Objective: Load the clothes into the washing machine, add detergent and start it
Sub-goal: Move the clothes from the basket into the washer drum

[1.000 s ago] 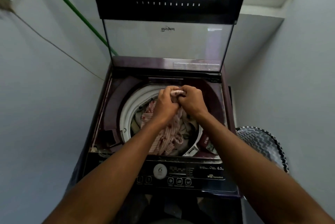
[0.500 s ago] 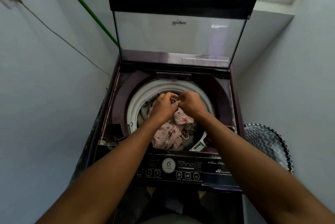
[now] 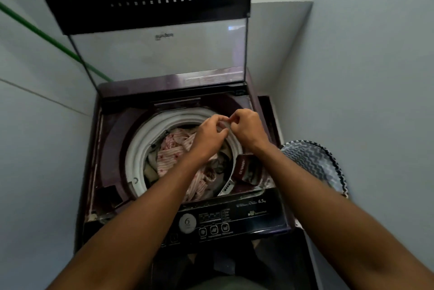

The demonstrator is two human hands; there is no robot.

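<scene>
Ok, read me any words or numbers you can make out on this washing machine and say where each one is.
"6.5": right end of the dark control panel.
"6": round white dial on that panel.
"DETERGENT": maroon detergent drawer beside the white drum rim.
Logo on the raised glass lid: mirrored, blurred.
Button captions: too small.

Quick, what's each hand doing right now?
Left hand: fingers curled, pinching something small and pale; what it is cannot be told.
Right hand: pinching the same item.

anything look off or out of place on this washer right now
Nothing spilled or broken. One oddity: the dark maroon detergent drawer at the drum's front right sits pulled out and tilted. Both hands pinch something small and pale over the pink striped clothes.
</scene>
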